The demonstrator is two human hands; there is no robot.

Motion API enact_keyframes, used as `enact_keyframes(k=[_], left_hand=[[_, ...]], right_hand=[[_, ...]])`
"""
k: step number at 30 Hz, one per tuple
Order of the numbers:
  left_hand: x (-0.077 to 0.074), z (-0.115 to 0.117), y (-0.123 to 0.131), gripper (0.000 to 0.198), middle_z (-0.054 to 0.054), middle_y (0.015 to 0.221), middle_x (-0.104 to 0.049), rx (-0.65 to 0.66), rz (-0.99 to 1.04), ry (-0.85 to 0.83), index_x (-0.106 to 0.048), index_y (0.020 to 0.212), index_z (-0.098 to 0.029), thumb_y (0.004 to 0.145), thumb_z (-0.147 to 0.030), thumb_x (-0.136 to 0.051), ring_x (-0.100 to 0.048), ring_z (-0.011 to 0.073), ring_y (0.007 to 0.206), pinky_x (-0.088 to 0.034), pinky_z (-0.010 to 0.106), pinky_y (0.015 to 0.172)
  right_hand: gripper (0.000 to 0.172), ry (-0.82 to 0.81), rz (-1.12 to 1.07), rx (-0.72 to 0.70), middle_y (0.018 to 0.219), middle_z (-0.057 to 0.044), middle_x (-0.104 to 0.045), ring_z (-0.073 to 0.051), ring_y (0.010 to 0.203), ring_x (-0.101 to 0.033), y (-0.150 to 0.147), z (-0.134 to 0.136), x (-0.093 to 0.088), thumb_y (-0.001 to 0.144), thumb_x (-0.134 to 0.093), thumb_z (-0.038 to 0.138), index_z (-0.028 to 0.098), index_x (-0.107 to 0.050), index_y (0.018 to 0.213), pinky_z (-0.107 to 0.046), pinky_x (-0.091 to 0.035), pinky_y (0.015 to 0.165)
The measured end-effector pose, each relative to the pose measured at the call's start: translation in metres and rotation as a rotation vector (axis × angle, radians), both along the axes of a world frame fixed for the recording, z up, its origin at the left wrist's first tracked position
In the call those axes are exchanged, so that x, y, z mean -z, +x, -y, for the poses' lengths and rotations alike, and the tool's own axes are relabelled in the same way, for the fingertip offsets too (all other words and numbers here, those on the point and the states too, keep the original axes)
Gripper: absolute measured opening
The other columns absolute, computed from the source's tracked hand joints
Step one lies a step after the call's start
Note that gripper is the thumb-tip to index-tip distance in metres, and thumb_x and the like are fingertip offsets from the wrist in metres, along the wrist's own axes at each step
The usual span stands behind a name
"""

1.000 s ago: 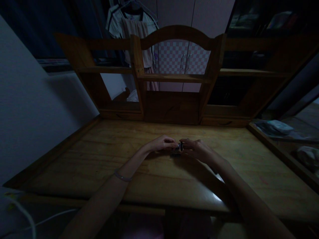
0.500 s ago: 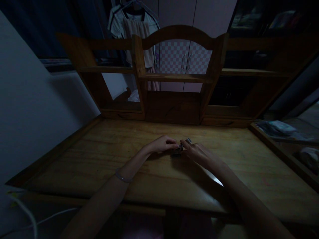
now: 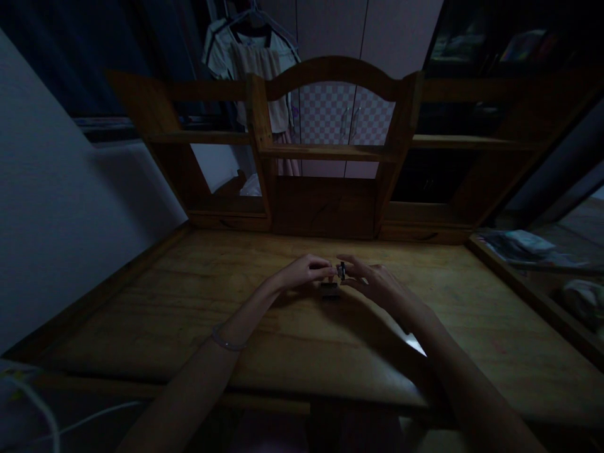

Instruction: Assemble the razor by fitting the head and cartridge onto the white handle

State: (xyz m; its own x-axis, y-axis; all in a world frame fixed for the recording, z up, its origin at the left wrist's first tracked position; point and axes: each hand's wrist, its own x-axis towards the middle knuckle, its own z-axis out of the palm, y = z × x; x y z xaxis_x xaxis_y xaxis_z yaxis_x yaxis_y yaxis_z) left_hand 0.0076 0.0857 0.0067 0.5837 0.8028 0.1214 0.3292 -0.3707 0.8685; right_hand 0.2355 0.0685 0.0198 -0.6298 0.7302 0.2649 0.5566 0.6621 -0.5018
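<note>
Over the middle of the wooden desk [image 3: 264, 340], my left hand [image 3: 309, 270] has its fingers pinched at a small dark object [image 3: 341, 271] whose details are too dim to tell. My right hand [image 3: 368, 277] is at the other side of this object, thumb and fingers apart around it. Just below the fingertips sits a small dark box-like item [image 3: 329, 289] with a lighter front. Whether the left fingertips touch the box or only the small object is unclear.
A wooden shelf unit [image 3: 325, 152] stands along the desk's back edge. Plastic-wrapped items [image 3: 531, 242] lie at the right side. Clothes [image 3: 257, 53] hang behind the shelf. A white cable [image 3: 101, 412] runs at the lower left.
The fingers of my right hand have spread, and the pale-ended item near them no longer shows. The box-like item below the hands is now more exposed. The view has shifted slightly.
</note>
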Motion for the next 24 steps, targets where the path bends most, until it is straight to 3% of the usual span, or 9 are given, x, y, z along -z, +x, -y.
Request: enact_keyframes(k=[4,11,24], left_hand=[[-0.002,0.002,-0.001,0.041,-0.001,0.065,-0.049,0.016,0.074,-0.09,-0.064,0.077,-0.011,0.081,-0.051,-0.055,-0.042,0.01,0.06,-0.031,0.02,0.054],[-0.004,0.004,-0.001,0.045,-0.003,0.059,-0.041,0.035,0.177,-0.205,-0.062,0.08,-0.01,0.081,-0.054,-0.053,-0.032,0.0075,0.051,-0.021,0.021,0.048],[-0.016,0.014,0.002,0.048,-0.004,0.056,-0.038,0.066,0.233,-0.207,-0.058,0.077,-0.011,0.081,-0.058,-0.052,-0.029,0.0063,0.047,-0.017,0.021,0.044]], right_hand=[[0.039,-0.182,-0.257,-0.078,0.108,-0.003,-0.068,-0.019,0.099,-0.065,0.003,-0.002,0.001,0.084,-0.061,0.031,0.026,-0.052,0.122,-0.032,-0.052,0.083],[0.048,-0.374,-0.524,-0.119,0.103,-0.009,-0.069,-0.022,0.094,-0.067,0.001,-0.007,0.003,0.073,-0.071,0.034,0.018,-0.06,0.117,-0.041,-0.053,0.088],[0.043,-0.444,-0.687,-0.07,0.102,-0.006,-0.07,-0.02,0.091,-0.066,-0.004,-0.002,-0.004,0.066,-0.077,0.029,0.02,-0.067,0.107,-0.038,-0.054,0.087]])
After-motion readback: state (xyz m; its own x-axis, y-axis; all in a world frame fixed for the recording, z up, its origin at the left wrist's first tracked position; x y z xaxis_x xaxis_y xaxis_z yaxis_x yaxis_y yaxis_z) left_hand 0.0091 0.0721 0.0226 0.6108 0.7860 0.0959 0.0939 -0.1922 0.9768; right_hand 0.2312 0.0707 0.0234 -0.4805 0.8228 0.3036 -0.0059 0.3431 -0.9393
